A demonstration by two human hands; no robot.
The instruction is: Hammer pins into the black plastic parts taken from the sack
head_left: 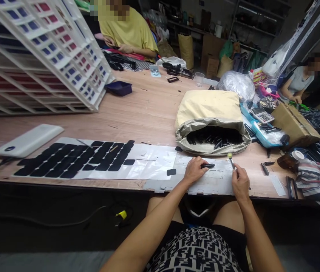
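- I am seeing two hands of mine, both resting on the near edge of the worktop (137, 113), over one pale plastic sheet (213, 177).
- My left hand (194, 170) is curling its fingers around one small black piece (207, 166), which is lying flat on the sheet; the piece is sticking out to the right of the fingers.
- My right hand (240, 183) is closing on one thin tool (231, 161) with a yellow-green tip, which is pointing up and away from me.
- The black piece is looking short, narrow and glossy, about like a clip or a small handle; I cannot tell more.
- One open bag (209, 113), beige on top, is lying just behind the hands, and many similar black pieces are showing in its mouth; I cannot count them.
- To the left, one long white sheet (148, 162) is carrying rows of black pads (74, 158), too many to count surely, and one loose pad (171, 172) is lying near my left hand.
- One white flat device (29, 139) is lying at the far left, and one tilted white rack (49, 49) is standing behind it.
- Two other persons are sitting at the far side, one in a yellow shirt (131, 32), one at the right (301, 81).
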